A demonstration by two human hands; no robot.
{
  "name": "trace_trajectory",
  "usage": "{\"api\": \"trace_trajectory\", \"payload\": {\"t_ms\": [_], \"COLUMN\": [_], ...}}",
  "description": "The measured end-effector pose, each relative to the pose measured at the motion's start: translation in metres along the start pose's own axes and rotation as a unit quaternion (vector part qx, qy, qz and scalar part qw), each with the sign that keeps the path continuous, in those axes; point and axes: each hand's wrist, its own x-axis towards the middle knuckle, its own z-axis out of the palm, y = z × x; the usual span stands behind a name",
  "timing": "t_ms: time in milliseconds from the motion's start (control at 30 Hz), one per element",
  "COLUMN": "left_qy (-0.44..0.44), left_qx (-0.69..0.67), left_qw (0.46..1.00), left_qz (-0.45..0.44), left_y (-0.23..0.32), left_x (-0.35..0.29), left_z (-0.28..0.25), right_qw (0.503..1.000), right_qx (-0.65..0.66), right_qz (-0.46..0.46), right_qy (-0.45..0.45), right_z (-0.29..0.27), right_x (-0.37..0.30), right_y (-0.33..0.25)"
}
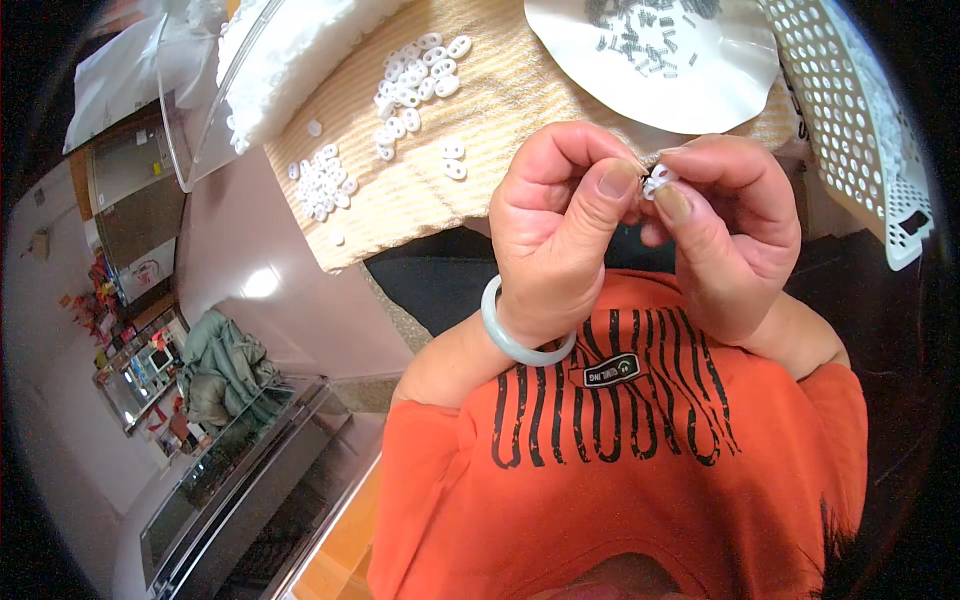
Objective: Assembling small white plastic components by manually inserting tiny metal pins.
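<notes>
Close together in front of my chest, both hands are closed in a pinch. My right hand [738, 225] grips a small white plastic two-hole cord lock piece [657, 180] between thumb and forefinger. The thumb and forefinger of my left hand [550, 225] press together right beside it; a tiny dark thing shows there, too small to name. On the striped cloth [400, 190] beyond lie a pile of white two-hole pieces [410, 80] and a pair of the same kind [453, 158]. Smaller white pieces [323, 185] are heaped at the left. Small metal springs [655, 45] rest on a white plate [715, 95].
A white perforated basket [845, 110] stands at the right. At the far left, a clear container [185, 110] sits by a large heap of white pieces [290, 50]. A green cloth bundle [225, 365] and a glass-topped cabinet [250, 470] are off to the left.
</notes>
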Motion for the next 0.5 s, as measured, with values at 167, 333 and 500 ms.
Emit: {"api": "trace_trajectory", "payload": {"t_ms": [167, 333, 500], "left_qy": [0.020, 0.022, -0.013], "left_qx": [-0.001, 0.008, 0.152], "left_qw": [1.000, 1.000, 0.981], "left_qz": [-0.010, 0.003, 0.116], "left_y": [0.0007, 0.0001, 0.0024], "left_x": [-0.0003, -0.0012, 0.0002], "left_z": [0.0015, 0.0022, -0.0007], "right_qw": [1.000, 0.999, 0.997], "right_qx": [-0.008, -0.013, -0.053], "right_qz": [-0.013, -0.024, -0.047], "right_qy": [-0.014, -0.025, -0.043], "right_z": [-0.0029, -0.0026, -0.0043], "right_x": [0.0001, -0.0004, 0.0007], "right_y": [0.0027, 0.0047, 0.0053]}}
